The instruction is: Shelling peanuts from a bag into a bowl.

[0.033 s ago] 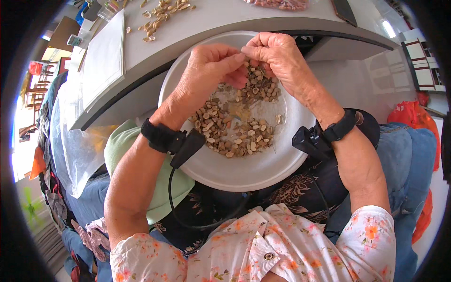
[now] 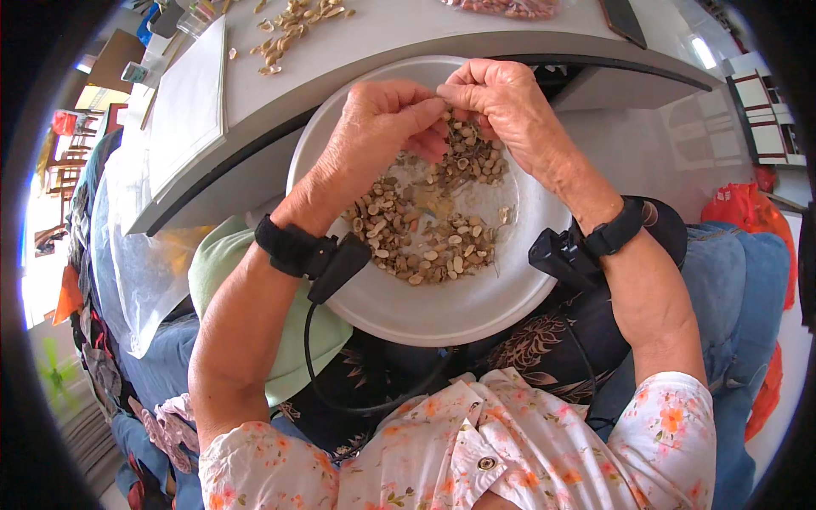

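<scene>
Brown peanut shells (image 2: 463, 246) lie in the basin (image 2: 442, 330) below the left hand (image 2: 380, 123) and right hand (image 2: 507, 102), both pinched closed, contents unclear, pose unchanged, handling seemingly unfinished.

space between the fingertips (image 2: 434, 107) hidden, nut bag (image 2: 512, 8) cut by top edge, green shape (image 2: 56, 374) blurred

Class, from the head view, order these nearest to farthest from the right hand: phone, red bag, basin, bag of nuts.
From the right hand:
1. Basin: directly beneath.
2. Bag of nuts: ahead, on table.
3. Phone: ahead, right.
4. Red bag: far right.
</scene>
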`<state>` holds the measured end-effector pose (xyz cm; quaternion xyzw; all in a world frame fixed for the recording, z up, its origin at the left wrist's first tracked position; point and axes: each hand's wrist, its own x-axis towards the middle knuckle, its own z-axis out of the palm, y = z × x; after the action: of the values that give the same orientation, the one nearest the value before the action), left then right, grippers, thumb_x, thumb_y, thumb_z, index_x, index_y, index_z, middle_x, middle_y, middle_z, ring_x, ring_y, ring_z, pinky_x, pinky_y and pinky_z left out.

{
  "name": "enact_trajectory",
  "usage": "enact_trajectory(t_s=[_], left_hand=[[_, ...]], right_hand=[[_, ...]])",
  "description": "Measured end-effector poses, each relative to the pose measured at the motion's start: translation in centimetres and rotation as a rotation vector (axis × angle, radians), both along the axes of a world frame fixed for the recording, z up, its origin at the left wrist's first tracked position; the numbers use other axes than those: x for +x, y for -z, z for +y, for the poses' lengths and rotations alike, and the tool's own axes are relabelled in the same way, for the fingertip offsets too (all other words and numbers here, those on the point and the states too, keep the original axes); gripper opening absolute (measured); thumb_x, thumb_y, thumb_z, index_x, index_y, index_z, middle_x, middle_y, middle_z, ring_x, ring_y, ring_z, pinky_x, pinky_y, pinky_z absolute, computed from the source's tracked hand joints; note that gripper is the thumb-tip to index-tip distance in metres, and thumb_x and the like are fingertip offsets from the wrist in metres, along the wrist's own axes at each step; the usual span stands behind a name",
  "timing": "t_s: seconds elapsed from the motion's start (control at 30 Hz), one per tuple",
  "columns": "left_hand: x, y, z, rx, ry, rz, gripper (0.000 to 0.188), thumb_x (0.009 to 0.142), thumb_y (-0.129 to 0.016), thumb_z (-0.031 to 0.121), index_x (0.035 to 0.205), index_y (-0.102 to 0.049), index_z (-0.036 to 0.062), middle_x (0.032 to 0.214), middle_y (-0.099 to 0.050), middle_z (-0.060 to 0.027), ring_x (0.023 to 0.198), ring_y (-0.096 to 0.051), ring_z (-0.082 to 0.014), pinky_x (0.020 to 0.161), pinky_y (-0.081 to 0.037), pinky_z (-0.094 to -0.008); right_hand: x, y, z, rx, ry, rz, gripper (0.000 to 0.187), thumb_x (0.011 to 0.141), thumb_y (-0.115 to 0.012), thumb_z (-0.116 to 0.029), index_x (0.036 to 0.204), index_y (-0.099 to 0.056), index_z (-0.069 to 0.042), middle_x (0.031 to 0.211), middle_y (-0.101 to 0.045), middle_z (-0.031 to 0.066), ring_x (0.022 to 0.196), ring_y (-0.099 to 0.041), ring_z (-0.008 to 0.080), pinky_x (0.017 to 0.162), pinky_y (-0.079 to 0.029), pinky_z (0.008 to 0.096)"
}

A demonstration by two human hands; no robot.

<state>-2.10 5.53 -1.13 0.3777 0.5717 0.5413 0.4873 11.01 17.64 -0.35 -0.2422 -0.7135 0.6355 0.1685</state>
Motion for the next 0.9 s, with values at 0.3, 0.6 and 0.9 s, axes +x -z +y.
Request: enact_trajectory(t_s=[0.3, 0.6, 0.9], left_hand=[[0.4, -0.1, -0.6, -0.031, -0.031, 0.243, 0.016, 0.090, -0.055, 0.010, 0.091, -0.063, -0.0036, 0.071, -0.060, -0.0036, 0.055, -0.056, -0.0083, 0.053, -0.050, -0.0233], [1.1, -0.4, -0.9, -0.023, -0.106, 0.259, 0.013, 0.087, -0.056, 0.007, 0.085, -0.062, -0.0039, 0.065, -0.055, -0.0016, 0.051, -0.052, -0.0071, 0.045, -0.046, -0.0222], [1.5, -0.3, -0.9, 0.015, -0.125, 0.172, 0.016, 0.090, -0.053, 0.007, 0.092, -0.063, -0.0050, 0.069, -0.055, -0.0005, 0.060, -0.052, -0.0073, 0.054, -0.051, -0.0238]], right_hand=[[0.0, 0.0, 0.0, 0.157, -0.094, -0.062, 0.027, 0.081, -0.065, -0.021, 0.077, -0.062, 0.005, 0.062, -0.057, 0.0039, 0.059, -0.052, 0.0095, 0.057, -0.043, 0.0255], [-0.1, 0.2, -0.4, -0.248, -0.072, -0.058, 0.021, 0.084, -0.066, -0.024, 0.078, -0.059, -0.005, 0.062, -0.048, -0.0043, 0.049, -0.033, 0.0004, 0.042, -0.022, 0.0159], [0.0, 0.9, 0.2, -0.513, -0.103, 0.038, 0.018, 0.082, -0.067, -0.018, 0.071, -0.059, -0.006, 0.060, -0.050, -0.0029, 0.048, -0.037, 0.0030, 0.040, -0.024, 0.0182]])
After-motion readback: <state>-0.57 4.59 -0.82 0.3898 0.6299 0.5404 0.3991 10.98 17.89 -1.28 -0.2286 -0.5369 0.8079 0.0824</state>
